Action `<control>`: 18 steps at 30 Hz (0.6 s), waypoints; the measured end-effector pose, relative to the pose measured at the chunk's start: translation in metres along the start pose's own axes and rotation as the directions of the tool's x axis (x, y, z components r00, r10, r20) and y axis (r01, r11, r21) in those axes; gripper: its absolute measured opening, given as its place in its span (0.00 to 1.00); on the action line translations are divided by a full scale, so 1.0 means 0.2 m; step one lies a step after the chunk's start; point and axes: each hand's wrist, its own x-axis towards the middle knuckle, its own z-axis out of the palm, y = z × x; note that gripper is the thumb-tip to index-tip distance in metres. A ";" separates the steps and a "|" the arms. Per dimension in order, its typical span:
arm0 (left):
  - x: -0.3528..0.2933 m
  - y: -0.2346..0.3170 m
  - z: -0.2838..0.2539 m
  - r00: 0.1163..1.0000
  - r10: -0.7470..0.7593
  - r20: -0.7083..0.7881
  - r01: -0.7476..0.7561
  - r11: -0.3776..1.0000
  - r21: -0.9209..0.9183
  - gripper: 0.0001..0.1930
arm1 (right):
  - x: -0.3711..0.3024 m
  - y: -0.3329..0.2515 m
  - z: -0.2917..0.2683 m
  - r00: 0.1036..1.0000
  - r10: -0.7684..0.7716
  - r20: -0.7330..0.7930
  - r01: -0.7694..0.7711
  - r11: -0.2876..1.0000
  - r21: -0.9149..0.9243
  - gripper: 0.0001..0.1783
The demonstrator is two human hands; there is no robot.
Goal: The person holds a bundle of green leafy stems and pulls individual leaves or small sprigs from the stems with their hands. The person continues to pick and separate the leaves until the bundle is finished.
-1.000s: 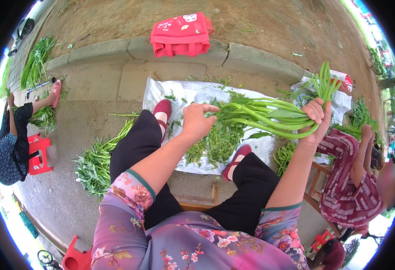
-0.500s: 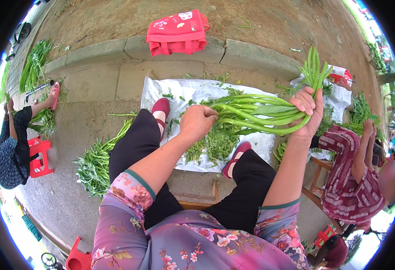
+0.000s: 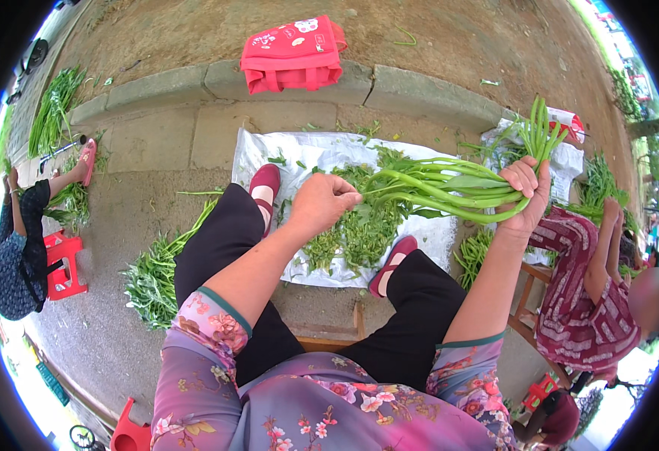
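A bundle of long green leafy-vegetable stems stretches across in front of me, above the sheet. My right hand is wrapped round its right part; the stems' cut ends stick up beyond the fingers. At the bundle's left end, my left hand is closed in a pinch, fingertips close to the thin stem tips. What lies between those fingertips is too small to make out. Beneath, a white plastic sheet carries a heap of torn green leaves between my red shoes.
Uncut greens lie on the ground by my left leg; more stems lie to my right. A red bag rests on the stone kerb ahead. Other people sit at both sides, one near a red stool.
My right hand has moved right and slightly down with the bundle. My left hand has shifted slightly left, still pinched, and the gap between the hands is wider.
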 end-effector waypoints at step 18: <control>0.02 -0.03 -0.02 0.997 -0.036 -0.062 0.038 0.998 0.046 0.08 | -0.01 -0.03 -0.02 1.000 -0.003 -0.004 0.003 1.000 0.007 0.14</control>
